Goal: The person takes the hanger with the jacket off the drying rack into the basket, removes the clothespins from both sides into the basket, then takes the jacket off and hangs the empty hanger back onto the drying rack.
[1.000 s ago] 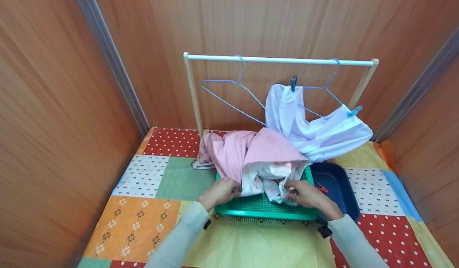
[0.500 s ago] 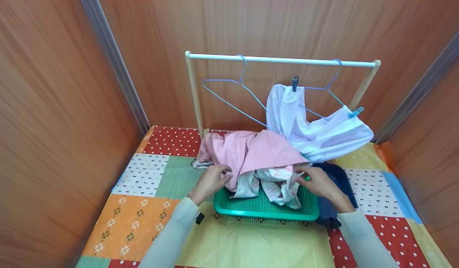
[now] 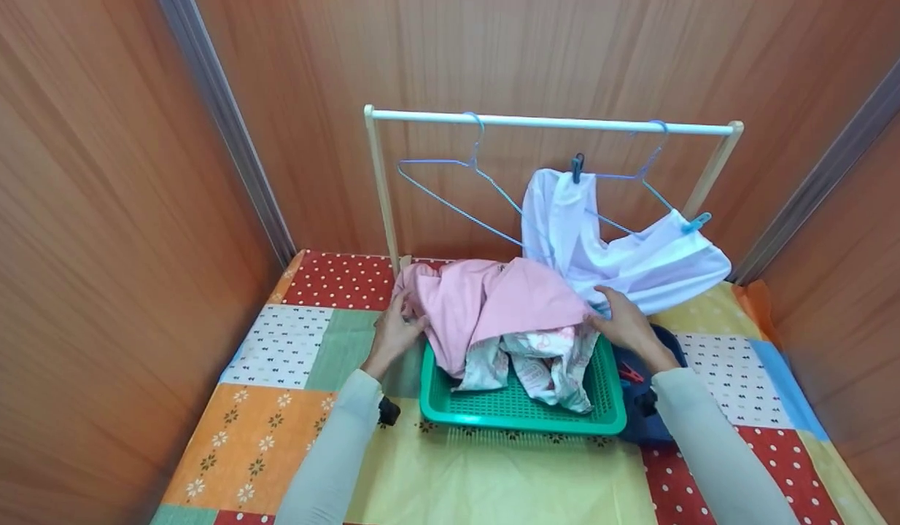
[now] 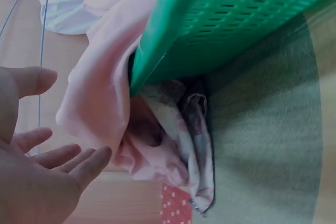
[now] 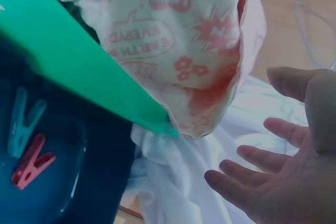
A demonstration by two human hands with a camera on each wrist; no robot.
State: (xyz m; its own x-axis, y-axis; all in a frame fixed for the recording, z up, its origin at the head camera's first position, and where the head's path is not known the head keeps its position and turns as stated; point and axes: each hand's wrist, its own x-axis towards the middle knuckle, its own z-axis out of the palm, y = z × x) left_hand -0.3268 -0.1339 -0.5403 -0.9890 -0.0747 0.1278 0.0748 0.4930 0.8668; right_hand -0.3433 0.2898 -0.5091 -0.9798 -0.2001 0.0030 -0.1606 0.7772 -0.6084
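Observation:
A pink piece of cloth [image 3: 526,295] with a white printed inner side [image 5: 163,35] lies heaped in and over the green basket [image 3: 523,423]. Its left part hangs outside the basket in the left wrist view. My left hand [image 3: 395,335] is beside the cloth's left side, fingers spread and holding nothing. At the opposite side my right hand [image 3: 625,321] is near the cloth's right corner. Its fingers [image 5: 247,174] stand apart and extended in the right wrist view, with a gap between them and the cloth.
Behind, a rack [image 3: 552,120] carries a bare hanger [image 3: 457,208] and another holding a white garment [image 3: 625,270] with clothespins. Right of the basket is a dark blue tray [image 3: 650,430] with red [image 5: 32,163] and teal [image 5: 25,121] clothespins. Wooden panels enclose three sides.
Both hands have let go of the cloth's front edge and moved back and outward to its two sides. The pink side has dropped lower over the printed part.

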